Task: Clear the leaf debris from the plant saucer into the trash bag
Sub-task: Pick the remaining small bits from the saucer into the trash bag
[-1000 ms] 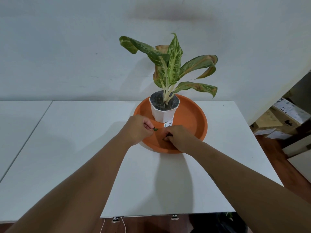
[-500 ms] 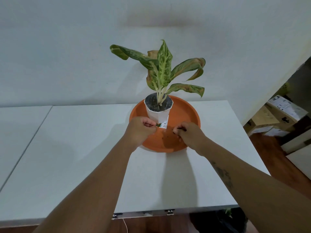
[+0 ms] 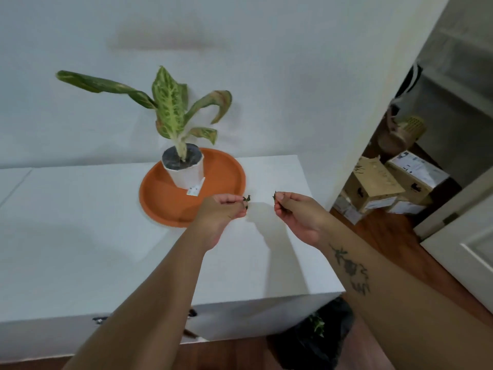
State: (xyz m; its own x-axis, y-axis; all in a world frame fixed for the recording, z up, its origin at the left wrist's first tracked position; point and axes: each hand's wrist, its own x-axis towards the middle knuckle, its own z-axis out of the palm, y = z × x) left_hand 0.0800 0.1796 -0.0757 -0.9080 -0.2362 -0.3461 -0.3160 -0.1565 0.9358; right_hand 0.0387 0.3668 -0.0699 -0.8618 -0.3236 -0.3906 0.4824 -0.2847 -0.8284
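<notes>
Left hand (image 3: 222, 209) pinched shut on a small dark leaf scrap (image 3: 246, 199), held over the desk (image 3: 80, 236) just right of the saucer's near rim. Right hand (image 3: 298, 213) likewise pinched on a second leaf scrap (image 3: 274, 194), palm up, near the desk's right edge. Hands apart, not touching, both raised off the surface. Orange saucer (image 3: 160, 198) on the desk near the wall, white pot (image 3: 185, 174) with variegated plant (image 3: 168, 108) standing in its back part, small white tag (image 3: 195, 189) leaning at the pot's base. Saucer floor looks bare in the visible part; fine bits too small to tell. Black trash bag (image 3: 314, 340) on the floor below the desk's front right corner, green leaf piece (image 3: 318, 325) visible inside. Cardboard boxes (image 3: 378, 182) stacked on the floor, far right.
</notes>
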